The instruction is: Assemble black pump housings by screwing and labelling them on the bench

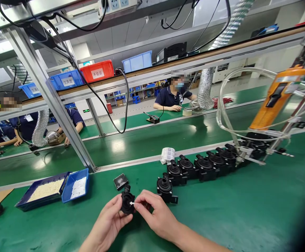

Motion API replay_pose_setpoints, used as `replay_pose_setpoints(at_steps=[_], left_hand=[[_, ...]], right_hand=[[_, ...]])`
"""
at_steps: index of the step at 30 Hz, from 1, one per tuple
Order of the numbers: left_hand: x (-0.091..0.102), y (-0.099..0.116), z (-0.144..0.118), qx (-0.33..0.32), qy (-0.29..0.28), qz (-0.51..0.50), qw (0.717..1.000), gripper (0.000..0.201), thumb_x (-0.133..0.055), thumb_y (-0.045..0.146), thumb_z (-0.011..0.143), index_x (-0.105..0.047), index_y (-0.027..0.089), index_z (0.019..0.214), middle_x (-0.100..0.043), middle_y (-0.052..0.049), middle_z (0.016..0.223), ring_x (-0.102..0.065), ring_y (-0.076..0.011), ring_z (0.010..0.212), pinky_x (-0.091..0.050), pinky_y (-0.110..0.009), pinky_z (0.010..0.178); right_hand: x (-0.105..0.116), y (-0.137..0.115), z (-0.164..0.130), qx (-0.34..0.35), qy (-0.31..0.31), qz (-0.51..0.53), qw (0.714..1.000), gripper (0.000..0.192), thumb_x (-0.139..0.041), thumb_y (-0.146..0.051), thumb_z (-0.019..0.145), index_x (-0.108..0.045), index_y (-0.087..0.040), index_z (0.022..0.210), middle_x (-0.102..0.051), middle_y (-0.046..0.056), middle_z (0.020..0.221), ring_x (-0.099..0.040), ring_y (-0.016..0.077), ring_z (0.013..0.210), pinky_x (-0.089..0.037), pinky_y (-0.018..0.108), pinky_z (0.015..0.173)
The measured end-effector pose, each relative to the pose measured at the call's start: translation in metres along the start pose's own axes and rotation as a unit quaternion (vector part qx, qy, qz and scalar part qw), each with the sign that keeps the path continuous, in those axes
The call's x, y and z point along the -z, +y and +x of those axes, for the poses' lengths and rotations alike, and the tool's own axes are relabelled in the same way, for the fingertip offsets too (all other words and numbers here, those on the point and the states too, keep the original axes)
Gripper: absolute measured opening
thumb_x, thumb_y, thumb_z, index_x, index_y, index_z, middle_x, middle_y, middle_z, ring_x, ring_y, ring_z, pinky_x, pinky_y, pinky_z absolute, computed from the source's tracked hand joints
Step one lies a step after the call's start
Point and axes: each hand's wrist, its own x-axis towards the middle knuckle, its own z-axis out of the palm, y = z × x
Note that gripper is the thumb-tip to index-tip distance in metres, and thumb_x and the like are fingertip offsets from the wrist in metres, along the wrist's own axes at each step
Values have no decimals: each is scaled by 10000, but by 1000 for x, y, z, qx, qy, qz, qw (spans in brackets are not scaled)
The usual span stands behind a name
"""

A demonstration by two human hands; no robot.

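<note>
Both hands closed: left hand (107, 224) grips black part (127, 203), right hand (155, 217) pinches white pin (131, 203).

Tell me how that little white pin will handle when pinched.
The white pin, in the right hand fingertips at the black pump housing the left hand holds, looks tiny: probably very light, easily dropped. Seemingly round, it may roll on the green mat.

green benches (221, 217), grey factory floor (147, 106)

Bare left hand (107, 224), bare right hand (156, 217), no sleeves, no gloves
</note>
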Motion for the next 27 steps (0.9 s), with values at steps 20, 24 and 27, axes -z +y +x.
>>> replay_pose_setpoints(at_steps=[20, 24, 27], left_hand=[[3, -2, 2, -43, -7, 159, 986, 481, -931, 548, 747, -804, 154, 991, -613, -14, 833, -475, -68, 636, -460, -160, 520], [2, -5, 3, -56, 10, 176, 983, 503, -956, 580, 684, -785, 158, 899, -600, 2, 785, -431, -64, 595, -405, -163, 482], [2, -8, 5, -79, 24, 189, 979, 525, -948, 617, 667, -753, 165, 849, -575, 24, 738, -414, -62, 565, -402, -173, 473]], right_hand=[[13, -11, 2, 304, -68, -396, 864, 385, -356, -116, 1072, -669, -170, 854, -603, 69, 761, -486, 223, 677, -308, 378, 569], [12, -15, -1, 344, -81, -414, 839, 372, -346, -90, 1061, -664, -154, 878, -589, 75, 768, -455, 228, 677, -314, 381, 567], [6, -12, -3, 300, -53, -379, 874, 351, -380, -88, 1052, -637, -177, 830, -572, 58, 758, -451, 214, 678, -332, 364, 584]])
